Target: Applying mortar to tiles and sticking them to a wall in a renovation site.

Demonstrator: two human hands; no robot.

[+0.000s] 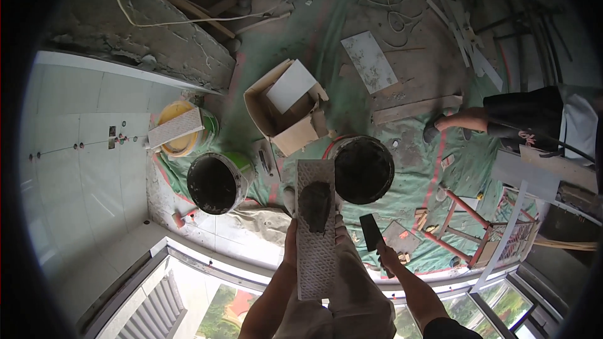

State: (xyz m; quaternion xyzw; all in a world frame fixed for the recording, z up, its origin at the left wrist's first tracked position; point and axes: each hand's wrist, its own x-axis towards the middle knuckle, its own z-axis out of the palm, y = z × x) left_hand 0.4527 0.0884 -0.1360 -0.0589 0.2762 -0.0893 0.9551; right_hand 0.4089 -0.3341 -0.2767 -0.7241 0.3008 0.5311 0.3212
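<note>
Holding: a ribbed tile point(315, 238) (mortar dabbed on it) was gripped by left hand point(290, 248) fingers.
Right hand point(388, 256): fingers were clamped on a trowel point(370, 231).

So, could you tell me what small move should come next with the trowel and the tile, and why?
Probably bring the trowel in the right hand across to spread the mortar blob. It sits in one heap near the far end of the tile, which the left hand holds; the rest of the ribbed back looks bare.
</note>
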